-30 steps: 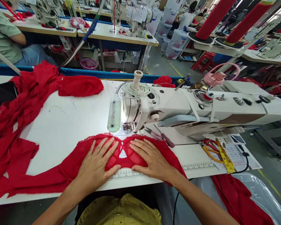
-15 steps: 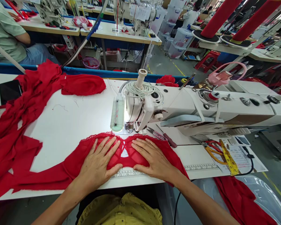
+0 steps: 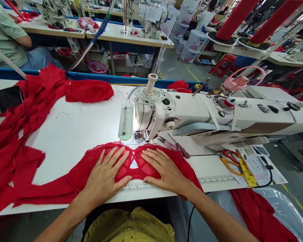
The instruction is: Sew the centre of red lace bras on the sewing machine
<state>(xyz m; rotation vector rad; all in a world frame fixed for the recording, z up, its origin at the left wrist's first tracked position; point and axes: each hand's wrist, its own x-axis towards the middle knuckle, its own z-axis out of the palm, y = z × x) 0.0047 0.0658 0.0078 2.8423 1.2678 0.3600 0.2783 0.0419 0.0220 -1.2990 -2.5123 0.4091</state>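
Note:
A red lace-edged bra (image 3: pixel 138 173) lies spread on the white sewing table in front of me. My left hand (image 3: pixel 108 169) rests flat on its left cup, fingers outstretched and apart. On the right cup lies my right hand (image 3: pixel 163 169), also flat, with its thumb pointing inward. Between the cups a small opening shows the white table, and a printed ruler strip (image 3: pixel 138 186) runs under the lower edge. Just beyond the lace edge stands the sewing machine (image 3: pixel 192 111), its presser foot (image 3: pixel 139 135) close to the bra's middle.
A heap of red fabric (image 3: pixel 27 111) covers the left side, beside a black phone (image 3: pixel 10 98). Tweezers (image 3: pixel 168 143) and a seam ripper (image 3: pixel 183 152) lie right of the needle. Orange-handled scissors (image 3: pixel 231 164) and a yellow tape measure (image 3: pixel 247 173) sit farther right. A co-worker (image 3: pixel 10 40) sits across.
Both hands stay flat on the bra, and the bra has not visibly moved. Only the camera view has shifted very slightly.

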